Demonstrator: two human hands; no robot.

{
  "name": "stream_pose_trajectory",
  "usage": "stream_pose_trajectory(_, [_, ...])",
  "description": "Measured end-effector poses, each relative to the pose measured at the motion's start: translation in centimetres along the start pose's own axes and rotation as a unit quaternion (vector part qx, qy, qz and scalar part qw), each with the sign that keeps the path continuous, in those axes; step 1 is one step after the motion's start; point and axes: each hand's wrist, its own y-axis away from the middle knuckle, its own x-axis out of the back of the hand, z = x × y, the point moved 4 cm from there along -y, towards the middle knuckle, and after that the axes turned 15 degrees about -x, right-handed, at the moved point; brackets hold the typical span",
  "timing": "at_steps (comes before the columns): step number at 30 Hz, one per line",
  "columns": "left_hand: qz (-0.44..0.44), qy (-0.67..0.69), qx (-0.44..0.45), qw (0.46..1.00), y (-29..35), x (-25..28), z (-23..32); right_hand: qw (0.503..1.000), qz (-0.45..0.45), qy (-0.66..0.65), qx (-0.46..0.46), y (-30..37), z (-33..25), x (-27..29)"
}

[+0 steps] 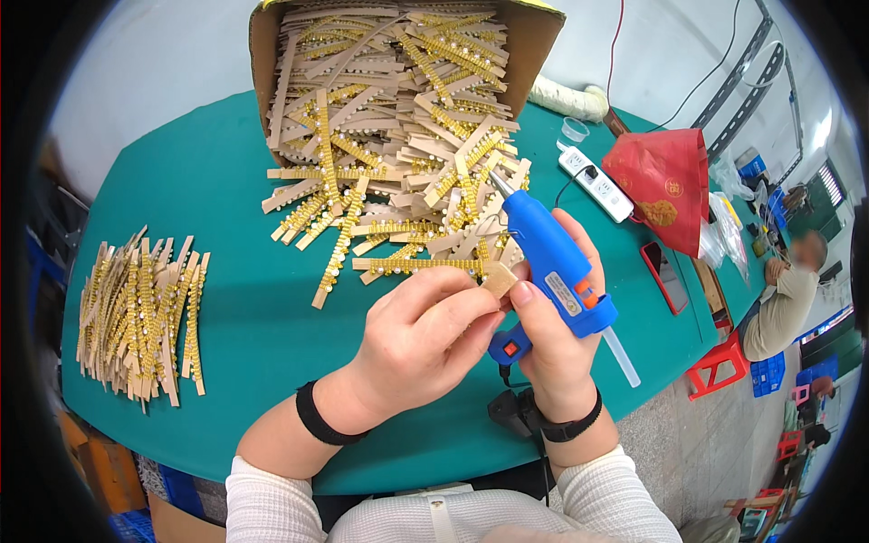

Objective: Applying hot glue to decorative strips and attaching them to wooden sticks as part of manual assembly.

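Label showing, white with fine print, on the blue hot-glue gun gripped in the right hand; left hand pinches a tan strip just left of it, perhaps touching the right thumb.

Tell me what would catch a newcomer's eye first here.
First, the bright blue glue gun in the right hand, just right of centre. Next, the heap of strips with gold and pearly trim, spilling from the cardboard box at the top. Then the red bag, on the right of the green table.
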Motion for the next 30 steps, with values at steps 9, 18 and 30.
stream_pose_trajectory(9, [-0.003, -0.011, -0.026, 1.000, 0.3, -0.1, 0.2, 0.998, -0.017, 0.061, 0.027, 0.2, -0.1, -0.2])
stream_pose_trajectory(18, [-0.007, -0.036, 0.013, 0.999, 0.0, 0.2, 0.5, 0.993, -0.012, 0.108, 0.052, 0.6, -0.3, -0.3])
stream_pose_trajectory(30, [0.100, 0.345, 0.402, 0.842, 1.5, -0.6, -0.6, 0.995, -0.014, -0.094, -0.041, -0.4, 0.4, 0.7])
